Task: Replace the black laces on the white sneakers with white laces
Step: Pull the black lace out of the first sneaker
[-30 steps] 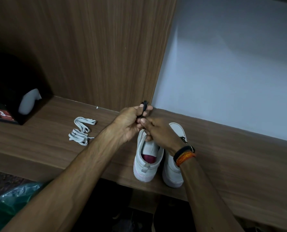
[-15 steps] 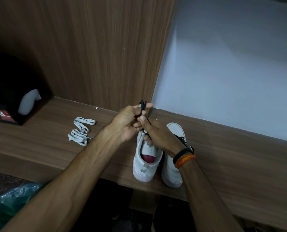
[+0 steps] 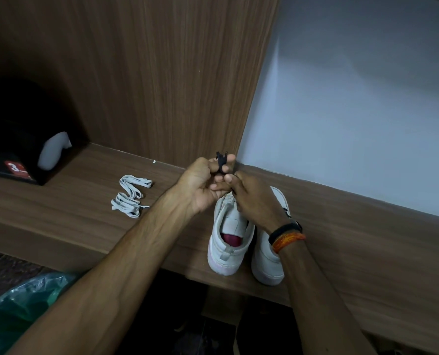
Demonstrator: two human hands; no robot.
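Since a second before, the two hands had drawn a little closer together and the black lace ends had risen slightly; the sneakers had not moved. The wooden desk carried the white sneakers directly beneath the fingers, heels toward the person. A black box stood far left of the fingers. The white laces lay bundled on the desk, left of the left hand. That hand's fingers were curled, pinching the black lace upright. The right hand, touching it, pinched the same lace lower down; orange and black wristbands circled its wrist.
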